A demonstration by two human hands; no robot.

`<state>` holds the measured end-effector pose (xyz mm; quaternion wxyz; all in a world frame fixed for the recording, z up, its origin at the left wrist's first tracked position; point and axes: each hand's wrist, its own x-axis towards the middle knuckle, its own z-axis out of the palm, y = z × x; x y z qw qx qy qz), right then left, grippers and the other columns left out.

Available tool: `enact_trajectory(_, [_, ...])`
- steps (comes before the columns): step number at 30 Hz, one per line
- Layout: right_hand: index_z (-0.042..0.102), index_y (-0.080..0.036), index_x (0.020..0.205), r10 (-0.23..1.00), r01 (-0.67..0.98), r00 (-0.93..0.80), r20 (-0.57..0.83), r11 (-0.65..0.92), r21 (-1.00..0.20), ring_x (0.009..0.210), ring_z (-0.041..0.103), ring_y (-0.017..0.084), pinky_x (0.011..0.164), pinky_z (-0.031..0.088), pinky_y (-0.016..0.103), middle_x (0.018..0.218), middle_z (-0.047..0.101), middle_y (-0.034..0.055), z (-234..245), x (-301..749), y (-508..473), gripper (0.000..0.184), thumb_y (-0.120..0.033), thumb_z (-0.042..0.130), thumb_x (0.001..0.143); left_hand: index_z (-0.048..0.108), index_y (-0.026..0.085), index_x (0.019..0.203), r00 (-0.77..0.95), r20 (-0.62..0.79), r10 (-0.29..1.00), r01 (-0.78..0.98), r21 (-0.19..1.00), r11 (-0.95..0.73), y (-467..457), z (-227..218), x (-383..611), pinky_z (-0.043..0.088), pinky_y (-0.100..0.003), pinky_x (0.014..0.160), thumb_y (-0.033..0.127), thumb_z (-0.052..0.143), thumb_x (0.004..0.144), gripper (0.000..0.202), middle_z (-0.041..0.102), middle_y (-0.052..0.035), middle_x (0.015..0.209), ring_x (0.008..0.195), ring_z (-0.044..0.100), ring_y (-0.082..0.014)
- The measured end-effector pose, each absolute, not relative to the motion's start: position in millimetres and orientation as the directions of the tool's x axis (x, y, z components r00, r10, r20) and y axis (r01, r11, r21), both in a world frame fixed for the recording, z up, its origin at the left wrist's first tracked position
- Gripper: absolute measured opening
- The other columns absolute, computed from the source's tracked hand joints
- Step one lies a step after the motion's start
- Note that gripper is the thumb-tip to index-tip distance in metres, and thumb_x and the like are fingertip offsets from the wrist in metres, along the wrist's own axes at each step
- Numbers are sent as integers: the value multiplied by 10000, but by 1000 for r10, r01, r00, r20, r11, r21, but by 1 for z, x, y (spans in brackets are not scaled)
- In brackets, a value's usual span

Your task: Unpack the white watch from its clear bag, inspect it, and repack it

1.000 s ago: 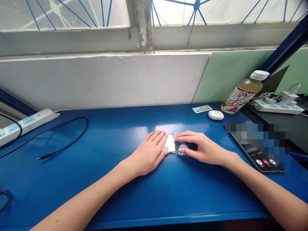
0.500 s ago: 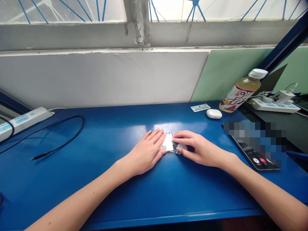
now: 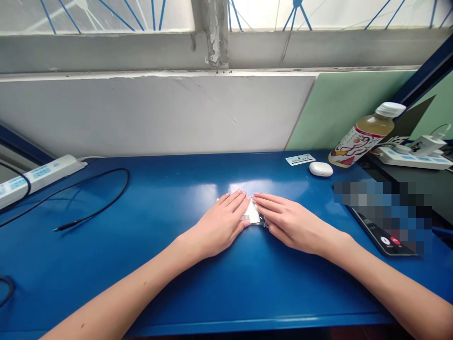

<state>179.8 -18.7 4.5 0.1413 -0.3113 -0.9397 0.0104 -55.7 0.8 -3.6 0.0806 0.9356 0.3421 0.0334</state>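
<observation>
A small clear plastic packet [image 3: 253,213] with a white piece inside lies on the blue table [image 3: 177,198]. My left hand [image 3: 219,224] lies flat on the packet's left part, fingers stretched out and together. My right hand [image 3: 286,222] lies flat over its right part, fingers straight and pointing left. The two sets of fingertips nearly meet over the packet. Only a narrow white strip shows between them; whatever else is in the packet is hidden under my right hand.
A black cable [image 3: 95,203] and a white power strip [image 3: 38,177] lie at the left. At the right are a phone [image 3: 382,233], a white earbud case [image 3: 320,169], a small card [image 3: 300,159], a drink bottle [image 3: 364,137] and another power strip [image 3: 414,158].
My right hand has flattened and slid left over the packet, covering the dark piece that showed by its fingers. My left hand has stayed flat on the packet.
</observation>
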Motion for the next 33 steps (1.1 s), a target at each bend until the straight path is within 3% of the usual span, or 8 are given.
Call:
enact_trajectory(5, [622, 77, 1230, 542, 582, -794, 276, 809, 86, 1328, 509, 363, 1097, 470, 448, 1321, 608, 290, 7, 167, -24, 400, -106, 480, 904, 291, 86, 1534, 767, 17, 641, 628, 182, -757, 2, -5, -57, 237, -470, 1206, 390, 292, 1070, 554, 264, -159, 1603, 1504, 186, -275])
enact_trajectory(8, [686, 63, 1132, 521, 562, -812, 263, 820, 111, 1300, 533, 385, 1073, 490, 462, 1291, 621, 303, 8, 162, -25, 342, -85, 504, 883, 301, 94, 1529, 768, 32, 640, 623, 200, -756, 1, -5, -57, 250, -474, 1202, 390, 293, 1069, 548, 276, -164, 1597, 1501, 197, -276])
enact_trajectory(12, [705, 14, 1115, 542, 550, -794, 276, 834, -54, 1316, 525, 358, 1093, 470, 474, 1311, 620, 271, 8, 167, -21, 332, -92, 472, 903, 318, 83, 1519, 764, 35, 644, 624, 215, -751, 2, -4, -57, 255, -472, 1200, 387, 291, 1066, 546, 286, -174, 1593, 1495, 217, -283])
enact_trajectory(15, [667, -89, 1228, 639, 571, -697, 324, 769, -287, 1354, 495, 295, 1092, 472, 462, 1358, 618, 186, 5, 175, -16, 353, -141, 459, 948, 329, 119, 1518, 764, 61, 642, 616, 226, -755, 3, -5, -58, 260, -469, 1198, 399, 314, 1062, 536, 317, -156, 1586, 1491, 240, -276])
enact_trajectory(18, [683, -159, 1214, 723, 596, -614, 317, 688, -415, 1370, 476, 289, 1070, 480, 486, 1388, 602, 156, 2, 184, -12, 325, -212, 456, 987, 341, 146, 1515, 763, 76, 642, 609, 246, -754, 4, -7, -59, 274, -479, 1190, 418, 320, 1061, 530, 345, -148, 1578, 1486, 260, -279])
enact_trajectory(21, [706, -161, 1161, 748, 614, -581, 320, 661, -432, 1330, 515, 290, 1049, 487, 499, 1389, 593, 168, -1, 189, -8, 324, -246, 434, 1006, 344, 163, 1514, 758, 98, 645, 604, 266, -751, 5, -7, -61, 304, -490, 1174, 454, 337, 1054, 544, 357, -157, 1571, 1476, 285, -289])
enact_trajectory(26, [709, -164, 1117, 696, 595, -601, 394, 718, -361, 1265, 550, 282, 1010, 513, 476, 1269, 660, 147, -2, 190, -7, 282, -224, 464, 991, 352, 149, 1506, 759, 104, 643, 602, 267, -753, 4, -7, -62, 321, -503, 1162, 500, 416, 1022, 601, 356, -183, 1566, 1475, 281, -311])
enact_trajectory(33, [594, -186, 1296, 682, 610, -624, 381, 730, -308, 1204, 585, 275, 976, 535, 478, 1255, 661, 135, -5, 194, -1, 367, -129, 446, 965, 357, 190, 1497, 758, 159, 632, 567, 319, -760, 5, -4, -61, 263, -506, 1197, 435, 439, 1030, 534, 462, -136, 1508, 1425, 388, -264])
